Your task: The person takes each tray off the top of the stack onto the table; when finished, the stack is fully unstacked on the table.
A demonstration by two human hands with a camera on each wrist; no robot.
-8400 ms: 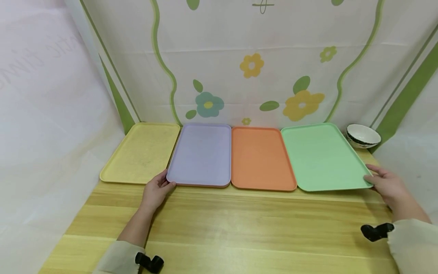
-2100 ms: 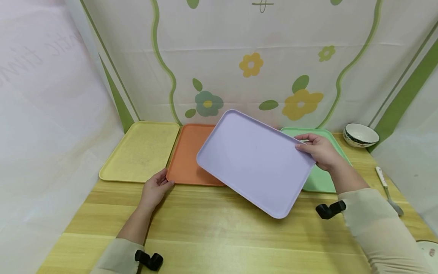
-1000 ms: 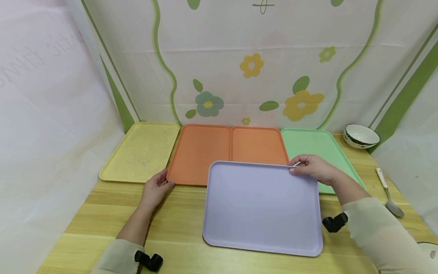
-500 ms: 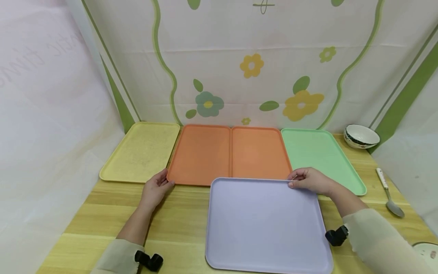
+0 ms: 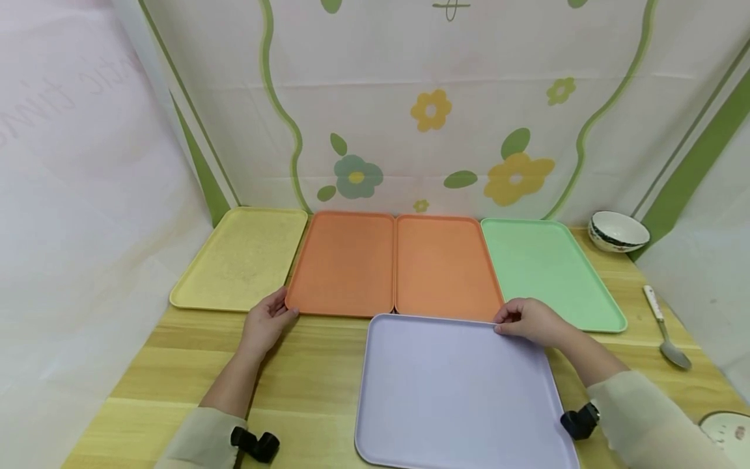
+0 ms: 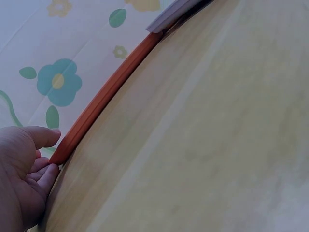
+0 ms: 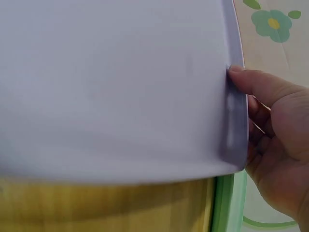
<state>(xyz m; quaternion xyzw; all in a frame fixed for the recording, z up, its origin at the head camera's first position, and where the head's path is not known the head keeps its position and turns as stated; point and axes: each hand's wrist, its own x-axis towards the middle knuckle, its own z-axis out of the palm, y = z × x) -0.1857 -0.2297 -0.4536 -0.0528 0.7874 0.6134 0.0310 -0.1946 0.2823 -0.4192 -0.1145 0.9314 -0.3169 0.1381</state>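
In the head view a purple tray (image 5: 463, 397) lies wide side across at the front, cut off by the lower frame edge. My right hand (image 5: 530, 322) pinches its far edge near the right corner; the right wrist view shows the thumb (image 7: 246, 79) on the rim and fingers behind it. The left orange tray (image 5: 342, 264) stands against the right orange tray (image 5: 448, 267). My left hand (image 5: 266, 329) holds the near left corner of the left orange tray, thumb above and fingers at the corner's underside in the left wrist view.
A yellow tray (image 5: 243, 260) lies far left, a green tray (image 5: 551, 273) to the right of the orange ones. Beyond it stand bowls (image 5: 618, 232). A spoon (image 5: 666, 329) lies by the right table edge, with a white patterned dish (image 5: 729, 433) partly visible below it.
Earlier the purple tray lay on the left orange tray. My right hand, then at the green tray, has lifted it, turned it and brought it down in front. The left hand has stayed put.
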